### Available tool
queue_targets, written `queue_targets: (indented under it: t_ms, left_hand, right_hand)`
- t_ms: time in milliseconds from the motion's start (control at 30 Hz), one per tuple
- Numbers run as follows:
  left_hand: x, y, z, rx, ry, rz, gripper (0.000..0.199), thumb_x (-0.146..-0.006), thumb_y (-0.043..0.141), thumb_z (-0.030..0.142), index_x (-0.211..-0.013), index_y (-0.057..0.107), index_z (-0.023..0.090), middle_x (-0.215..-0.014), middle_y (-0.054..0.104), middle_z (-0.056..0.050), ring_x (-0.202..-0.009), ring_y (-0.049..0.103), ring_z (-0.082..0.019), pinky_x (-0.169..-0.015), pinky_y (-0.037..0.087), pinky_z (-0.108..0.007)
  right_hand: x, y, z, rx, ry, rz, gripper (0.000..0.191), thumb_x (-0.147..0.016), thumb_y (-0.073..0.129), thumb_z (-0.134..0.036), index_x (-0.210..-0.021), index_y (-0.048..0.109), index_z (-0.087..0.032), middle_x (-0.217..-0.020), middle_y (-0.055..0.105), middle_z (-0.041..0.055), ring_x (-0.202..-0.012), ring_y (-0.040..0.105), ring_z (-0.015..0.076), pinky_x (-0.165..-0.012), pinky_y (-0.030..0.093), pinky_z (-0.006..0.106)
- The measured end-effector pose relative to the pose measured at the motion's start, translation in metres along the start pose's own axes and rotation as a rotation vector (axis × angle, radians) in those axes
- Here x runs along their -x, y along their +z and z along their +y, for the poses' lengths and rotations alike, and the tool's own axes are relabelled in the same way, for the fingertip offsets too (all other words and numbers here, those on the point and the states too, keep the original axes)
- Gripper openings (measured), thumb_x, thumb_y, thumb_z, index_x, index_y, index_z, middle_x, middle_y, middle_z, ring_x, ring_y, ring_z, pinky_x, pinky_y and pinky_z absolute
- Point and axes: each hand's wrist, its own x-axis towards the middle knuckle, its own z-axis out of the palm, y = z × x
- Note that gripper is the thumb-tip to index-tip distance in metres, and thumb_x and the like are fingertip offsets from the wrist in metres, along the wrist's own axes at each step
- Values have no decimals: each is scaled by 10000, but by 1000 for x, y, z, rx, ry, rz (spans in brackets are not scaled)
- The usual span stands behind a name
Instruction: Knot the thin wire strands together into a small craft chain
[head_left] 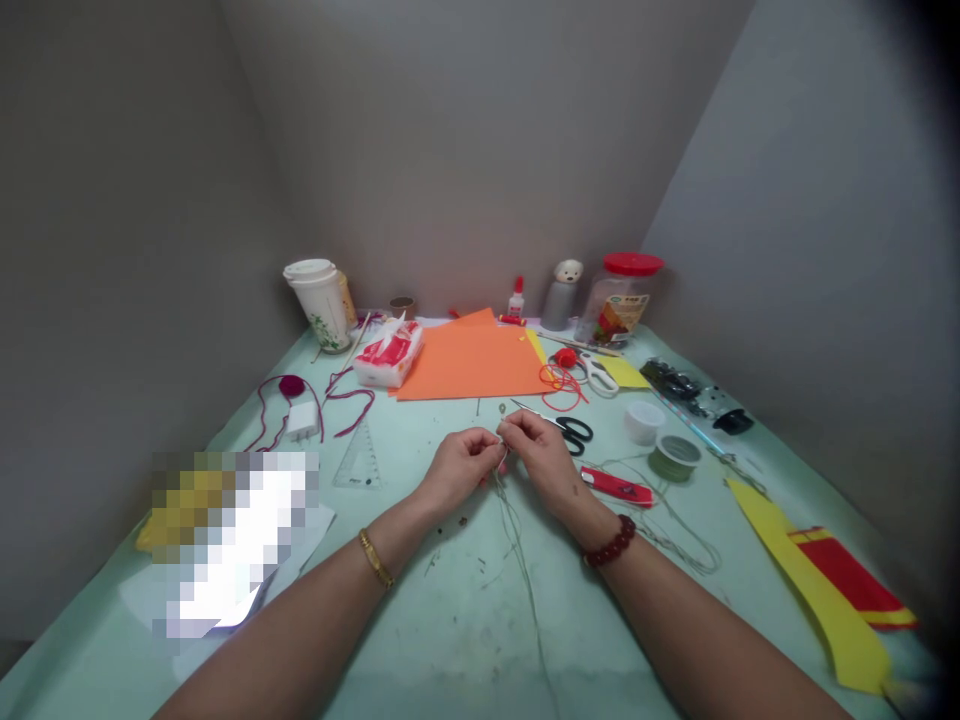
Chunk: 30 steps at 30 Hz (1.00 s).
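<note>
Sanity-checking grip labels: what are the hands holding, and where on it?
The left hand and right hand pinch a thin cord near its upper end, with the rest hanging down. The exact contact is too small to tell.

room: grey walls (450, 150) close on three sides | surface: pale green table cover (450, 640) | light: soft, even

Between the left hand (457, 472) and the right hand (544, 462), the fingers (501, 432) hide a tiny pinched thing (501, 445), too small to make out. A pixelated patch (232, 540) blurs whatever lies on the paper (307, 530). The left forearm (300, 640) and right forearm (720, 640) run off the bottom edge. Specks (461, 521) on the mat (420, 640) are too small to name.
</note>
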Motion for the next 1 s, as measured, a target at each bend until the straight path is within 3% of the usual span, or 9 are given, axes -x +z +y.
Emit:
queue_targets:
  t_ms: [167,333,500,633,1000]
  left_hand:
    - [0,2,2,65,-23,12,286,-799,549,404,-778,571,120,-722,615,-45,-510,492,-68,-503,399,-207]
    - [1,3,0,-80,-14,127,206,-790,533,322,-911,576,161,-789,643,-31,-534,540,-89,-515,413,-214]
    - [2,0,2,-301,146,229,165,-791,529,325,-778,594,173,-705,599,13,-588,497,-89,-580,392,-212]
    - [1,-2,2,-327,179,252,176,-802,501,307,-755,594,166,-691,579,17,-629,476,-99,-615,378,-217]
    - [-4,-10,2,-119,72,105,219,-792,500,322,-733,603,139,-706,599,-31,-618,487,-111,-612,386,-226]
  right_hand:
    - [-3,-2,-1,5,20,-9,192,-769,540,-350,-657,477,-208,-557,486,-37,-533,458,122,-555,366,262]
    - [-5,-4,4,48,-30,60,198,-774,543,-350,-657,501,-196,-607,462,-35,-583,414,117,-567,338,256]
    - [-4,-3,3,68,-48,43,203,-783,535,-328,-641,484,-192,-624,446,-36,-607,396,116,-584,326,258]
    - [-2,-3,1,127,-25,25,177,-769,550,-333,-670,518,-190,-636,475,-32,-619,409,123,-591,330,262]
    - [-4,-4,12,-15,40,-60,149,-757,546,-318,-684,515,-192,-639,525,-23,-616,437,124,-600,348,264]
